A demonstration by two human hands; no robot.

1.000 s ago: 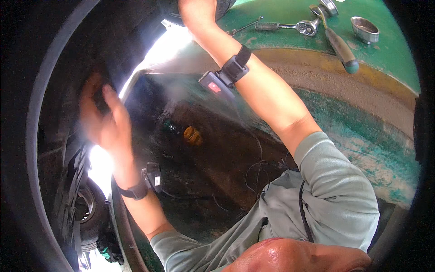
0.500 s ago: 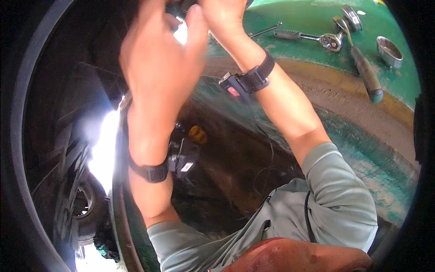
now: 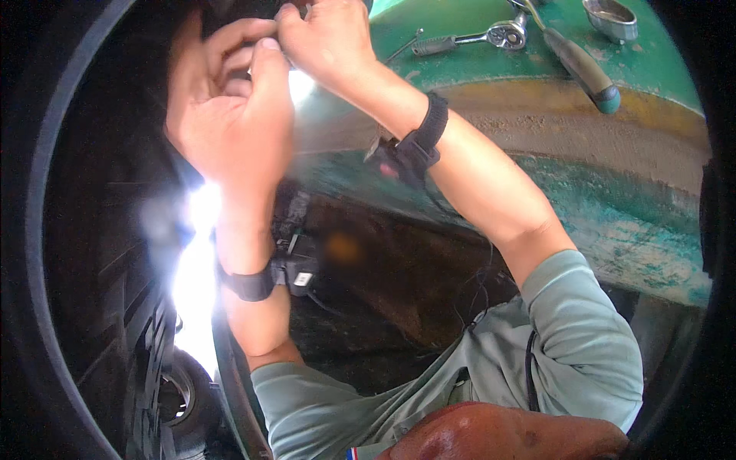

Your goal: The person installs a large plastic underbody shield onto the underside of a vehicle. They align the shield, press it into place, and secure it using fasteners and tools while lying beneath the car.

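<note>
Both my hands are raised to the top of the view under a dark overhang. My left hand [image 3: 230,107] has its fingers curled, and its fingertips touch the fingers of my right hand [image 3: 326,38]. My right hand is bunched closed against the dark part above. Whatever sits between the fingers is hidden by the hands and the glare behind them. Each wrist carries a black band with a small device, one on the left wrist [image 3: 295,268] and one on the right wrist [image 3: 410,149].
On the green surface [image 3: 460,61] at the upper right lie a ratchet wrench [image 3: 475,38], a screwdriver with a green-tipped handle [image 3: 583,69] and a shallow metal cup [image 3: 609,19]. A tyre [image 3: 146,360] fills the left side. Dark ground lies below.
My left hand has come up and to the right from the dark wheel arch to meet my right hand at the top. The right hand stays high in about the same place.
</note>
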